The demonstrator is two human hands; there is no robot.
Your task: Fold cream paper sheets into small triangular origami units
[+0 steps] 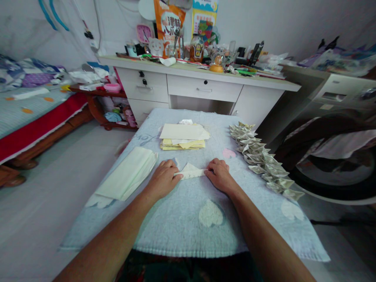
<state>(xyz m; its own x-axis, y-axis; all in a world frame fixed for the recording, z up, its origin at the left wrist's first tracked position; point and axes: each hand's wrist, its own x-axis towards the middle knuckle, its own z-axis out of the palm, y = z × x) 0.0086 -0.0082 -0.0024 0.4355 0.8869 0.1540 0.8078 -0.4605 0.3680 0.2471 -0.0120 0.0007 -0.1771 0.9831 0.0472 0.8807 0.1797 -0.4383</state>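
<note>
Between my hands lies a cream sheet of folded paper (pixel 191 173), with a triangular peak on its far side and a straight band along its near edge. My left hand (pixel 165 178) pinches the band's left end between thumb and fingers. At the other end, my right hand (pixel 219 175) grips the paper with curled fingers. To the left rests a stack of pale paper sheets (pixel 127 174). Beyond my hands sits a pile of cream and yellow paper (pixel 183 136). Rows of folded paper boats (pixel 264 162) line the right side.
A blue cloth (pixel 176 231) with heart patterns covers the table. Behind it stands a white desk (pixel 188 82) crowded with jars, a pink clock (pixel 144 33) and bags. A bed (pixel 38 109) is at the left, a washing machine (pixel 331 129) at the right.
</note>
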